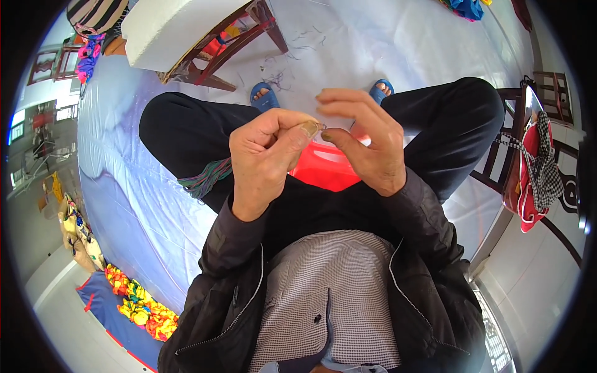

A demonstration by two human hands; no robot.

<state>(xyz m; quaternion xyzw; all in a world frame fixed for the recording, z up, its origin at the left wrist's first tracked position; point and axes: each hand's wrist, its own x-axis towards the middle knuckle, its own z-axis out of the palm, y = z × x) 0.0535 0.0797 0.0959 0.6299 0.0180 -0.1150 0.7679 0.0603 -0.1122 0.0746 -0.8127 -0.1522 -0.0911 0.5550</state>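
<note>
Fine thread or strand (318,126) — barely visible, its colour and full length not resolvable — pinched at the meeting point of the two hands, raised in front of the chest above a red plastic stool seat (323,166). Left hand (267,158): fingers curled shut, thumb pressed against the forefinger, the pale thumbnail marking the grip. Right hand (364,140): fingers arched and loosely spread, thumb tip and forefinger tip converging on the same spot from the right; whether they actually clamp the strand cannot be told. The pinch lies between the two thumbs, slightly nearer the left hand's fingertips; any long axis appears to run roughly left–right across the gap. Below and left of the left hand, a bundle of multicoloured threads (208,177) drapes over the left thigh. Beyond the hands, blue sandals (267,96) rest on a pale floor sheet (385,43) scattered with thread scraps; a wooden frame (217,43) stands farther off.
</note>
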